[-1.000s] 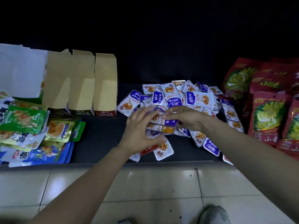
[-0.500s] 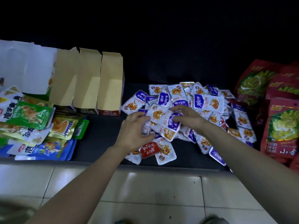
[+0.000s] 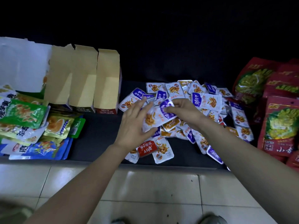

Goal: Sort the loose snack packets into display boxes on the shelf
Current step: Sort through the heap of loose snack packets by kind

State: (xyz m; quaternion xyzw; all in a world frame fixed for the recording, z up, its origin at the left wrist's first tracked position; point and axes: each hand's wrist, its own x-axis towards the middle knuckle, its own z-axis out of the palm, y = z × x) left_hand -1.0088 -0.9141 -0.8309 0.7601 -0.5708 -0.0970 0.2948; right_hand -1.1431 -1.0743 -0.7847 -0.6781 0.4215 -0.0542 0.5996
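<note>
A heap of small white-and-purple snack packets lies on the dark shelf. Both hands hold a small stack of purple packets just above the heap. My left hand grips the stack's left end with its thumb underneath. My right hand pinches the stack's purple right end. One red packet lies at the heap's near edge. Three open cardboard display boxes stand side by side to the left, their tan insides showing nothing inside.
Green, gold and blue snack bags are piled at the far left under a white box flap. Large red bags stand at the right. Below the shelf edge runs a tiled floor with my shoes.
Both hands have lifted the gathered purple packets off the heap and drawn them slightly left. The camera has shifted a little to the left.
</note>
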